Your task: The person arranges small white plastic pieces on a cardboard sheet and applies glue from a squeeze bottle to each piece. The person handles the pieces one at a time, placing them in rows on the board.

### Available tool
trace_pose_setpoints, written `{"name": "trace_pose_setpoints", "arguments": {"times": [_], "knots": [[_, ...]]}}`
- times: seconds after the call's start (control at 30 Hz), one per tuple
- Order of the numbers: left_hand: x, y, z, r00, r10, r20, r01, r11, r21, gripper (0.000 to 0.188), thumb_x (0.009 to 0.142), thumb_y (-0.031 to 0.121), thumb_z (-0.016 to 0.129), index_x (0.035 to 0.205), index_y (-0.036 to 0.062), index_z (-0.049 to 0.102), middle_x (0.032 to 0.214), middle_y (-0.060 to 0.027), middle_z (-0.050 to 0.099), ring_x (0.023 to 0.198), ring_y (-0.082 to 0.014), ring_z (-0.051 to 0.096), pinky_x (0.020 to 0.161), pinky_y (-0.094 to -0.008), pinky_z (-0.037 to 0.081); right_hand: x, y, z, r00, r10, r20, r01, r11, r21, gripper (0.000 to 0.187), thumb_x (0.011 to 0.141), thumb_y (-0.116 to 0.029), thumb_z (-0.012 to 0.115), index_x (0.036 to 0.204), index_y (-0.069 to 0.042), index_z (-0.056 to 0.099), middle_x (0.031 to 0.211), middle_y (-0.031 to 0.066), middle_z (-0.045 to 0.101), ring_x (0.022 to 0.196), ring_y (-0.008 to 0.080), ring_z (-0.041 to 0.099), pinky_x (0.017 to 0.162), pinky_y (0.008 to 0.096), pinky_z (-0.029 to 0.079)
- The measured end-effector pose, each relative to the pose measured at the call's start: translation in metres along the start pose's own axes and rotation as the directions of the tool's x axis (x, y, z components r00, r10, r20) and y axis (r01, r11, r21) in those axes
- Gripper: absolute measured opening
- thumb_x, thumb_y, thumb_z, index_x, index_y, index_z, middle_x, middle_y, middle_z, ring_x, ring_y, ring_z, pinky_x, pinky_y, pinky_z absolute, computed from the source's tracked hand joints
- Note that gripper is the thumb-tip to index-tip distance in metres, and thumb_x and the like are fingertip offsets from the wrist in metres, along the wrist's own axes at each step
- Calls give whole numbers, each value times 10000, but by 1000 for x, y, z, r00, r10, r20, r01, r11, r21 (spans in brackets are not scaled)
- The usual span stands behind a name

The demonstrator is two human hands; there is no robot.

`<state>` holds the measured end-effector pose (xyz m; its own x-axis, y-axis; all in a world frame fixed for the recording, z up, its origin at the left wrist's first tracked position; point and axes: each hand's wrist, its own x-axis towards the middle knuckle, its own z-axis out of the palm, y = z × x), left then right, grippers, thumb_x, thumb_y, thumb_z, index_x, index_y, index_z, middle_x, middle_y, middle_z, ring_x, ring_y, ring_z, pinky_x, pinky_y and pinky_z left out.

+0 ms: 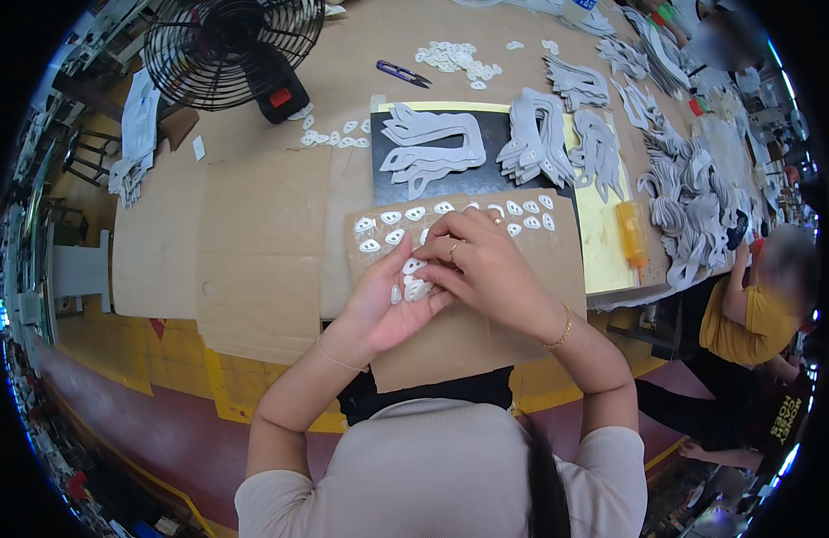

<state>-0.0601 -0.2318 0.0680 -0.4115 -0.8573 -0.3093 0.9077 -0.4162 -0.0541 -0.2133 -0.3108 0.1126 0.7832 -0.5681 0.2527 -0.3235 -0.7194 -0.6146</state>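
Observation:
My left hand [377, 307] is turned palm up and cupped around several small white two-holed pieces [417, 290]. Over that palm, my right hand [491, 269] bends its fingers and thumb together at one of these pieces; its fingertips partly hide it. Both hands are above a brown cardboard sheet [486, 341] that overhangs the table's near edge. Along the far part of this sheet lie rows of the same white pieces [390, 217], some covered by my right hand.
A black fan [284, 94] stands far left. Beyond the sheet, stacked grey cut-outs [473, 143] lie on a dark board [388, 184]. Purple thread snips [403, 73] and loose white pieces [455, 57] are farther back. A yellow bottle [630, 231] and a seated person [755, 305] are at right.

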Motion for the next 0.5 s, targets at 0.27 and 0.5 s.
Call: {"name": "trace_pose_setpoints", "arguments": {"times": [0.27, 0.5], "knots": [[-26, 10, 7, 994, 50, -102, -38, 993, 116, 477, 1024, 221, 365, 1367, -108, 320, 1394, -280, 392, 1294, -337, 442, 1076, -418, 418, -17, 18, -35, 895, 443, 49, -433, 838, 331, 181, 822, -216, 705, 796, -44, 657, 930, 70, 565, 913, 229, 536, 793, 348, 400], [-52, 8, -7, 964, 221, -149, -187, 960, 209, 482, 967, 33, 381, 1397, -135, 245, 1428, -340, 303, 1361, -399, 333, 1128, -438, 368, -54, 45, 0, 913, 407, 36, -406, 914, -33, 190, 767, -197, 760, 767, -46, 646, 991, 64, 521, 980, 253, 483, 896, 389, 320]]}}
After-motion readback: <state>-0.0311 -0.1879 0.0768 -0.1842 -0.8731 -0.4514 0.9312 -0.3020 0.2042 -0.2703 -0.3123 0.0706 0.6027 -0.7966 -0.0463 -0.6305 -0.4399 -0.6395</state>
